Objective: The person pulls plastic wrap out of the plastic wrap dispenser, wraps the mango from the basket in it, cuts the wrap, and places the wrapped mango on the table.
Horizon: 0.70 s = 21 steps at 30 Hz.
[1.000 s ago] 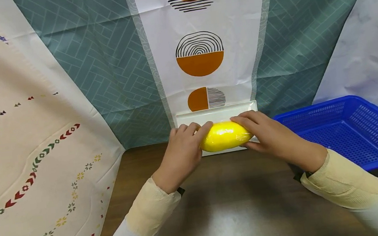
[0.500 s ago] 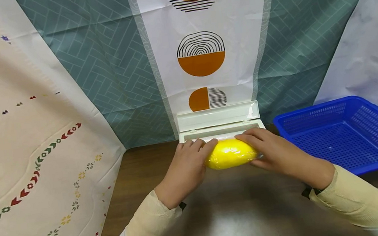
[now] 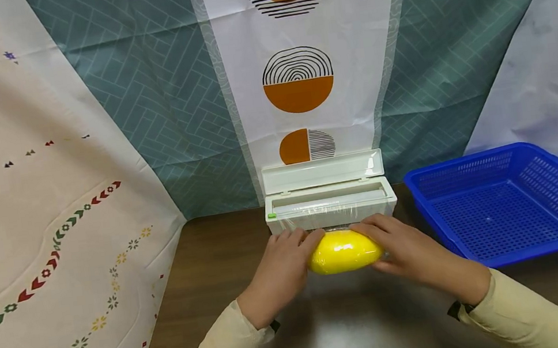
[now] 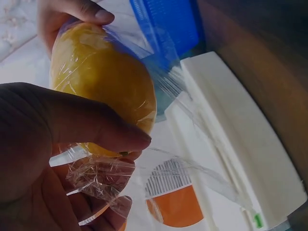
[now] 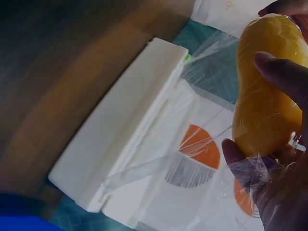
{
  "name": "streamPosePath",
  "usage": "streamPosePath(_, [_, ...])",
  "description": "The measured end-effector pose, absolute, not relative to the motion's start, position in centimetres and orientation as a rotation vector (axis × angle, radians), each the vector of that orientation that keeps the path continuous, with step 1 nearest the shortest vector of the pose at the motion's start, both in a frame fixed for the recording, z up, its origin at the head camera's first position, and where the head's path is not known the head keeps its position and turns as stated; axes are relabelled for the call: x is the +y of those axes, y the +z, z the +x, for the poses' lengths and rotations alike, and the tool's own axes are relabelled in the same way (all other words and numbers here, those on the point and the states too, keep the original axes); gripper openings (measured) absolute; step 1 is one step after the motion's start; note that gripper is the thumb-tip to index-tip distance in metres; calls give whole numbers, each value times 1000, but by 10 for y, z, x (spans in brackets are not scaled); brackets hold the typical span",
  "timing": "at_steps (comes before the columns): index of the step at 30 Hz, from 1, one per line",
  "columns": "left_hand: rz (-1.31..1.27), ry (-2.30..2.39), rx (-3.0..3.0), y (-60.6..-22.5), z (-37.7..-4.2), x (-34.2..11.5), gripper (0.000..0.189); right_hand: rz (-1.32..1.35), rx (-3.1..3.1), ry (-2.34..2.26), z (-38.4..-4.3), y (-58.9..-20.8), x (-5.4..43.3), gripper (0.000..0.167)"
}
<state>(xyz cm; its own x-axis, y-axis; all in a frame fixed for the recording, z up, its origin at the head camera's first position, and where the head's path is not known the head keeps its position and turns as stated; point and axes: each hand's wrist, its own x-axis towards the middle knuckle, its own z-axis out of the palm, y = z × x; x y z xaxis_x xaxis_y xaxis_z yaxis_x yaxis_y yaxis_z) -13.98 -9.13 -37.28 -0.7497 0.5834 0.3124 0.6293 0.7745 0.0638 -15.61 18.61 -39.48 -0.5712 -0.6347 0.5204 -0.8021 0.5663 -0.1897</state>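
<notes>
Yellow item [image 3: 345,251] shifted twd 6 o'clock vs prev; film box [image 3: 331,216] at 12. My L hand [image 3: 281,269], R hand [image 3: 409,245] pinch its ends. I'd keep film [image 5: 139,172] taut, pull even.

Screened tabletop workstation; room type indeterminate. Relative to the cling-film dispenser [image 3: 333,215]: patterned fabric backdrop [image 3: 156,108] behind, floral-print cloth [image 3: 46,237] left, marbled cloth [image 3: 543,66] right, wood-grain table [image 3: 211,258] beneath.
</notes>
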Motion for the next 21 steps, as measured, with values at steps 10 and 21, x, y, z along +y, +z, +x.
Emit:
streamPosePath(10, [-941,-252,-2741,-400,-136,-91,61,1130,-2460,598,-147,-423,185,73])
streamPosePath(21, [-939,-295,-2728,-427,-135,-88,58,1129,-2469,631,-147,-453,186,71])
